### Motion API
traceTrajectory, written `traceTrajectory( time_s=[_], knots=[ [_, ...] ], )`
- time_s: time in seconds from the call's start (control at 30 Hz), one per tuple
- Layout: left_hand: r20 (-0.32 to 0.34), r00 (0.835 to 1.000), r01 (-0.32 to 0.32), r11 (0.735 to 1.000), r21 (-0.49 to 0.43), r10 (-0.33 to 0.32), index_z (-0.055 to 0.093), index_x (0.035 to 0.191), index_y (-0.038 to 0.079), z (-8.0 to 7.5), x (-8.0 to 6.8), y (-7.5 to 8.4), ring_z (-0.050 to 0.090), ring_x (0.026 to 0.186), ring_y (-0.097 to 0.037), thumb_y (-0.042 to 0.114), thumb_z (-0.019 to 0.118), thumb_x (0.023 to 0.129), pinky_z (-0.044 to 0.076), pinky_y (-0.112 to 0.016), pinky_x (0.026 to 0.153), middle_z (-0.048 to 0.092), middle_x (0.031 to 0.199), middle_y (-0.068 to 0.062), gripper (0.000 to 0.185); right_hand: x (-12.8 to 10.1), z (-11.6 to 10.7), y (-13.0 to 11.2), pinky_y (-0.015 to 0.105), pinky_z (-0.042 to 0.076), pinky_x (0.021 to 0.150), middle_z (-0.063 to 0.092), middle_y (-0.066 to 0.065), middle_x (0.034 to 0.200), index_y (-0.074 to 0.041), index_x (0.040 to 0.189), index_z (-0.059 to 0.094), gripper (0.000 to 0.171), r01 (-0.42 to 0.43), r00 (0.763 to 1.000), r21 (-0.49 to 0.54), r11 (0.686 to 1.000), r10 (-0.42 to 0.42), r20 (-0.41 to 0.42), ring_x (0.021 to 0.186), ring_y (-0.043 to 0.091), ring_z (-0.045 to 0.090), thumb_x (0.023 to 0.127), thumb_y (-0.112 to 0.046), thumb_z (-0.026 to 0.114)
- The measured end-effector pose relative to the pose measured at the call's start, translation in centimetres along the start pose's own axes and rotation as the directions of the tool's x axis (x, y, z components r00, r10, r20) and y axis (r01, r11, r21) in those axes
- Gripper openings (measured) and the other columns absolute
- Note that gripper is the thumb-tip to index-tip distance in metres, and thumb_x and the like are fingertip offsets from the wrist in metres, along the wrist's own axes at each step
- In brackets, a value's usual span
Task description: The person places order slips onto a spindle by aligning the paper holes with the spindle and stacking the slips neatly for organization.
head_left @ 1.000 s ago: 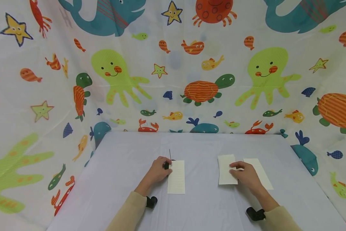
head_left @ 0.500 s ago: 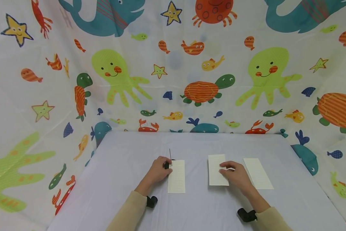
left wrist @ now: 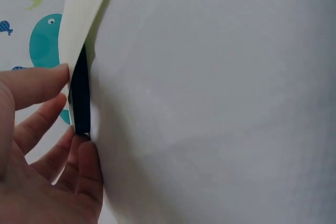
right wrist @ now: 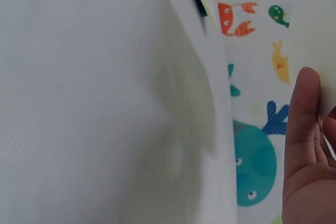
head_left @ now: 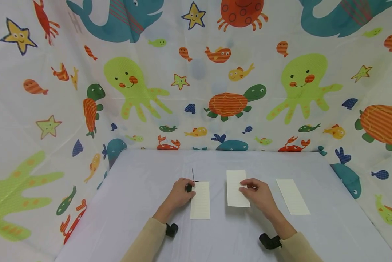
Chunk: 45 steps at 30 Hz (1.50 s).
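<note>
I look down on a table (head_left: 143,203) under a smooth pale cloth, walled by a sea-creature curtain (head_left: 133,83) printed with octopuses, turtles and whales. Three cream lined paper strips lie on it, long and narrow. Over the last second the middle strip (head_left: 235,187) has slid leftward with my right hand (head_left: 258,194), away from the right strip (head_left: 293,197), which has stayed put, and it now sits just beside the left strip (head_left: 200,200). I judge that the strips are being brought together near the scissors. The right fingers are loosely bent, with the thumb and fingertips pinching the middle strip's right edge. My left hand (head_left: 179,193) has not moved: its fingers curl round the black scissors handle (head_left: 189,188) at the left strip's top corner, a thin blade (head_left: 193,174) pointing away. In the left wrist view the paper edge lifts against dark plastic.
</note>
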<state>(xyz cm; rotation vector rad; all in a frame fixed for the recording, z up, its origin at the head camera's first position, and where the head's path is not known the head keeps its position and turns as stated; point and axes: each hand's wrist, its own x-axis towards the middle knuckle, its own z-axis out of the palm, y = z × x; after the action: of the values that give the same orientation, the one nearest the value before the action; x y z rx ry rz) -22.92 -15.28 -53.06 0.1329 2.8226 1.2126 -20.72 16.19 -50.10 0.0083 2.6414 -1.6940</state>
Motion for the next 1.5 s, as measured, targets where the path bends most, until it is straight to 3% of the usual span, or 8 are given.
traceTrajectory(
  time_s=[0.4, 0.53, 0.73, 0.97, 1.17, 1.33, 1.5],
  knots=[
    [-0.006, 0.999, -0.047, 0.999, 0.022, 0.047, 0.068, 0.110, 0.005, -0.4, -0.3, 0.0, 0.051, 0.099, -0.025, 0.011, 0.072, 0.090, 0.046, -0.044, 0.089, 0.058, 0.117, -0.014, 0.021, -0.1, 1.9, -2.6, 0.021, 0.052, 0.081, 0.066, 0.010, 0.119, -0.009, 0.109, 0.075, 0.021, 0.034, 0.999, 0.064, 0.997, -0.033, -0.021, 0.102, 0.027, 0.058, 0.090, -0.017, 0.079],
    [-0.010, 1.000, -0.002, 0.999, 0.044, 0.002, 0.068, 0.112, 0.006, -0.6, -0.5, 0.3, 0.054, 0.098, -0.024, 0.014, 0.070, 0.093, 0.048, -0.044, 0.089, 0.059, 0.117, -0.012, 0.020, -0.1, 2.4, -3.4, 0.021, 0.052, 0.078, 0.067, 0.011, 0.117, -0.008, 0.108, 0.075, 0.021, 0.049, 0.999, 0.103, 0.993, -0.048, -0.017, 0.097, 0.026, 0.058, 0.089, -0.017, 0.079],
    [-0.053, 0.997, 0.062, 0.998, 0.004, -0.062, 0.069, 0.112, 0.009, -1.7, -0.7, 1.6, 0.058, 0.097, -0.022, 0.017, 0.067, 0.097, 0.051, -0.042, 0.084, 0.063, 0.111, -0.006, 0.017, -0.2, 3.0, -4.5, 0.020, 0.051, 0.079, 0.068, 0.008, 0.115, -0.008, 0.108, 0.076, 0.021, 0.073, 0.997, 0.131, 0.989, -0.073, -0.011, 0.098, 0.024, 0.057, 0.090, -0.019, 0.079],
    [-0.179, 0.983, -0.035, 0.999, -0.034, 0.029, 0.071, 0.103, 0.007, -2.8, -0.6, 2.4, 0.060, 0.089, -0.019, 0.013, 0.065, 0.097, 0.051, -0.037, 0.077, 0.067, 0.097, -0.004, 0.011, -0.1, 3.9, -5.6, 0.022, 0.052, 0.077, 0.068, 0.007, 0.112, -0.010, 0.106, 0.076, 0.018, 0.102, 0.995, 0.162, 0.981, -0.103, -0.006, 0.096, 0.025, 0.057, 0.089, -0.015, 0.080],
    [-0.263, 0.965, -0.046, 0.993, -0.104, 0.017, 0.071, 0.105, 0.007, -3.7, -0.3, 3.5, 0.059, 0.090, -0.021, 0.018, 0.064, 0.100, 0.051, -0.036, 0.077, 0.067, 0.096, -0.005, 0.014, 0.1, 4.6, -6.4, 0.022, 0.052, 0.074, 0.067, 0.007, 0.109, -0.010, 0.105, 0.077, 0.019, 0.132, 0.991, 0.184, 0.974, -0.133, -0.005, 0.090, 0.024, 0.056, 0.088, -0.016, 0.081],
    [-0.302, 0.953, -0.080, 0.978, -0.191, 0.019, 0.072, 0.108, 0.006, -4.5, -0.1, 4.4, 0.061, 0.093, -0.021, 0.023, 0.062, 0.102, 0.051, -0.039, 0.082, 0.069, 0.098, -0.006, 0.020, 0.2, 5.3, -7.1, 0.021, 0.052, 0.074, 0.066, 0.008, 0.107, -0.010, 0.106, 0.076, 0.019, 0.140, 0.990, 0.199, 0.970, -0.144, 0.004, 0.089, 0.024, 0.057, 0.088, -0.016, 0.081],
    [-0.297, 0.955, -0.082, 0.966, -0.245, 0.006, 0.071, 0.112, 0.008, -5.1, 0.0, 5.4, 0.063, 0.091, -0.021, 0.028, 0.059, 0.104, 0.053, -0.038, 0.080, 0.069, 0.100, -0.004, 0.025, 0.2, 5.9, -7.7, 0.022, 0.052, 0.073, 0.066, 0.006, 0.105, -0.011, 0.106, 0.077, 0.018, 0.153, 0.988, 0.198, 0.968, -0.156, 0.002, 0.089, 0.024, 0.057, 0.088, -0.015, 0.080]
  ],
)
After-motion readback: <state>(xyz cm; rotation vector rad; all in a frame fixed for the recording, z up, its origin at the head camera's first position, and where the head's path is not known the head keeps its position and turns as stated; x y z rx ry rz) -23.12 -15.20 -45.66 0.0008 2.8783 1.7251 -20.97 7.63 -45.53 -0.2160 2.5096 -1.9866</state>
